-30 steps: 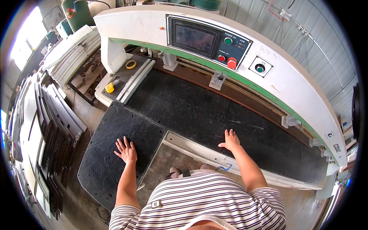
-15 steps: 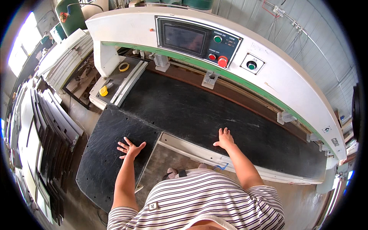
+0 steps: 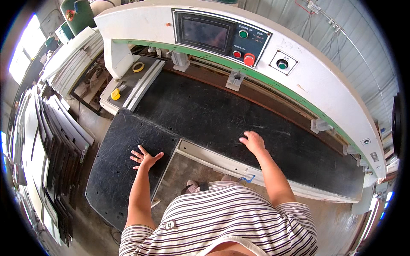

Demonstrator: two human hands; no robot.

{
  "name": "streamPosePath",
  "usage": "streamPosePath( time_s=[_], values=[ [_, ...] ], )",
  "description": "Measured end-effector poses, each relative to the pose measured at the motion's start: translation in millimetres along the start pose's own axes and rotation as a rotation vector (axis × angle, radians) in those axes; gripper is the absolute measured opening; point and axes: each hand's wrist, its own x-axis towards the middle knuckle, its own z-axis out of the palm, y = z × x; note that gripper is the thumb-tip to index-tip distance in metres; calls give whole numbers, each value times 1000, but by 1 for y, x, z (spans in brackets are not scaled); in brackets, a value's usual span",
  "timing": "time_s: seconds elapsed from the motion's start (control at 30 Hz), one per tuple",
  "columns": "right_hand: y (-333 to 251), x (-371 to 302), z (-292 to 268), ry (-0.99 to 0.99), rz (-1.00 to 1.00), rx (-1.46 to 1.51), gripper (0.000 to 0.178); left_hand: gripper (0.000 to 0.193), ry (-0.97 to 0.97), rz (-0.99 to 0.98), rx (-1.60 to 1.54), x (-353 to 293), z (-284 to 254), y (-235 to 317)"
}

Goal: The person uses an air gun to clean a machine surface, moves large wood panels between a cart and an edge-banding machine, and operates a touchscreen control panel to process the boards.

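My left hand (image 3: 147,159) rests on the black tabletop's left wing (image 3: 117,166), palm down with its fingers spread. Over the long black work surface (image 3: 205,111) of the machine is my right hand (image 3: 253,142). Its fingers are bent and pressed near one another, while the thumb stands apart from them. I see nothing in either hand. Whether the right hand touches the surface, I cannot tell.
Beyond the surface stands a white machine beam (image 3: 136,21) with a control panel (image 3: 220,36) and grey clamps (image 3: 235,80) beneath. A tape roll (image 3: 138,67) and yellow tape measure (image 3: 115,94) lie at upper left. Stacked boards (image 3: 47,141) lean at left.
My right hand has curled its fingers, which were stretched out and spread before, and has shifted slightly. My left hand stays spread on the surface.
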Motion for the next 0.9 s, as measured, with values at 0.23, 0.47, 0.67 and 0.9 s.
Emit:
streamPosePath(
  time_s=[0.23, 0.47, 0.67, 0.9],
  values=[
    [-96, 98, -147, 776, -517, 118, 20, 146, 3, 8, -3, -1, 0, -4],
    [-141, 183, -208, 749, -379, -378, 21, 144, 13, 14, 4, -3, 0, -2],
    [-149, 197, -202, 804, -346, -499, 13, 144, 13, 13, -9, -4, -1, -1],
    [-148, 198, -201, 826, -394, -444, 3, 146, -1, 20, -9, -6, -3, -1]
  ],
)
